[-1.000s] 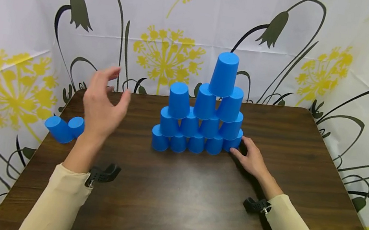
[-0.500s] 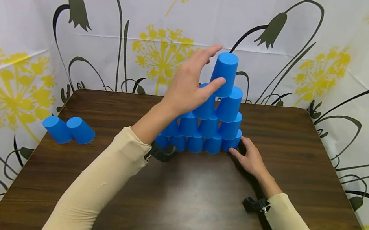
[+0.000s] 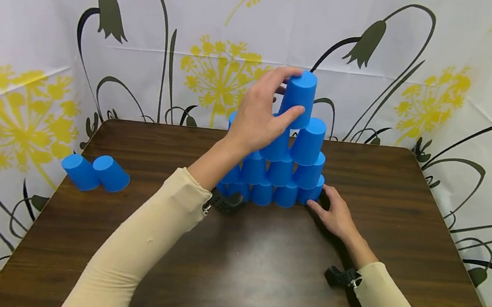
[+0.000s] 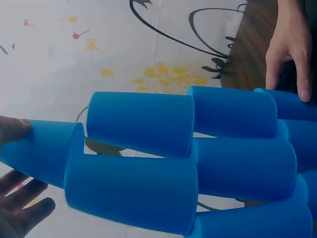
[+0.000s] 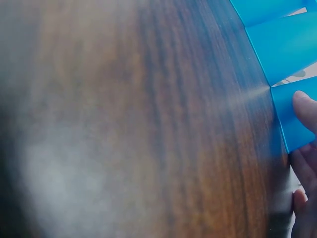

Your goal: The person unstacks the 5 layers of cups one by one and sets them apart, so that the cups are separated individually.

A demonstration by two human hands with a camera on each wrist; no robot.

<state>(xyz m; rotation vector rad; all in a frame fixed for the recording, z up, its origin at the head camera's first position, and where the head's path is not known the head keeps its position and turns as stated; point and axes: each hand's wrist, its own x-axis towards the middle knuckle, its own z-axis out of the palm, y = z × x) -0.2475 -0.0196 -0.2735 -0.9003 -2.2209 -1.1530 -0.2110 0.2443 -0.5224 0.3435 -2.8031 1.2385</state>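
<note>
ok so upper centre, the nearer left hand, half-curled, gripped the upright top cup from frame-left; lower down, the right hand pinched the bottom-right cup.

From the head, we look forward and down across the counter. Turned sideways, our close wrist views take in blue cups, sharing the bottom-right cup.
</note>
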